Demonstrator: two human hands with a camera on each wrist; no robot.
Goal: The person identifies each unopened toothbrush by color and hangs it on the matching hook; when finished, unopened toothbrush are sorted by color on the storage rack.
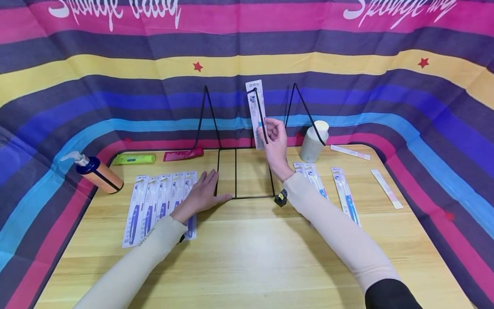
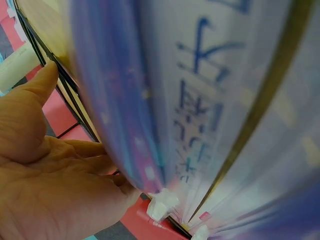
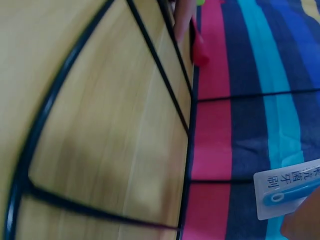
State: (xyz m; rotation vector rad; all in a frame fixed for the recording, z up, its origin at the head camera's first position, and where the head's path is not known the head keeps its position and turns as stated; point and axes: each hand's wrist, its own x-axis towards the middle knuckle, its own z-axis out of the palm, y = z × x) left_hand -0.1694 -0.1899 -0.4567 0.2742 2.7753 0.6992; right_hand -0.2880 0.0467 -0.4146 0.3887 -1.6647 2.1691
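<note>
A black wire rack (image 1: 251,198) stands on the table, its hook arms rising at the back. My right hand (image 1: 275,139) pinches a packaged toothbrush (image 1: 252,113) upright at the middle hook; the hook's wire runs in front of the pack. The right wrist view shows the lower end of this pack, with a blue handle (image 3: 292,194), beside the fingers. At the rack's base my left hand (image 1: 202,189) rests with straight fingers along the left side. Under and beside that wrist lies a row of purple packaged toothbrushes (image 1: 149,206).
Right of the rack lie blue packaged toothbrushes (image 1: 346,195), a white bottle (image 1: 313,141) and two slim white packets (image 1: 386,189) (image 1: 350,152). On the left are a pump bottle (image 1: 99,174), a green tube (image 1: 134,159) and a red tube (image 1: 181,155). Striped cloth (image 1: 347,98) surrounds the table.
</note>
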